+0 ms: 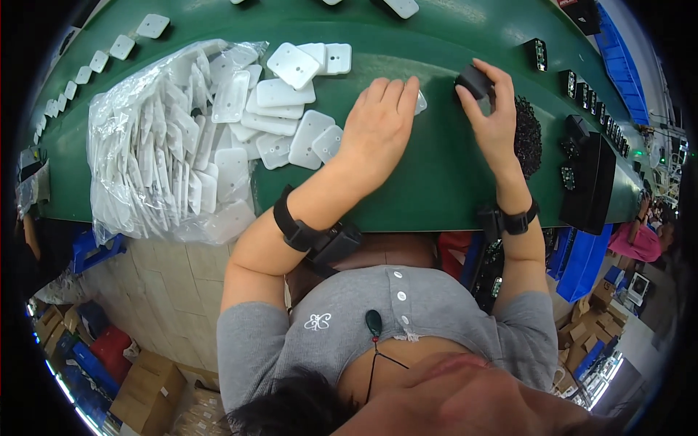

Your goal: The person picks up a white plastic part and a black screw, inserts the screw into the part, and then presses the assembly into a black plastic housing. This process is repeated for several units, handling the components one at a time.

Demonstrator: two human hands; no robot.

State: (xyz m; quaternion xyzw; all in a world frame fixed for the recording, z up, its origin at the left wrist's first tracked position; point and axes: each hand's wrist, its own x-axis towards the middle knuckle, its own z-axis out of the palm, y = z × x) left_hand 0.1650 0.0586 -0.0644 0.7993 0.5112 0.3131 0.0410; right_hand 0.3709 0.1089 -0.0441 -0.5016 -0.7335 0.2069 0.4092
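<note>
My right hand (497,109) pinches a small black box-shaped housing (474,81) between thumb and fingers, raised above the green table. Left of it, my left hand (382,123) is turned back up with its fingers together. A white plastic cover (421,103) pokes out beside its index finger; the hand hides the rest of the cover and my thumb. Loose white covers (283,98) lie in a heap just left of that hand. A clear plastic bag (156,145) full of more white covers adjoins the heap.
A mound of tiny black parts (528,138) lies right of my right hand. Beyond it are a black tray (590,182) and a row of black housings with circuit boards (582,93). White covers (122,47) line the table's far left. A blue bin (622,62) borders the far right.
</note>
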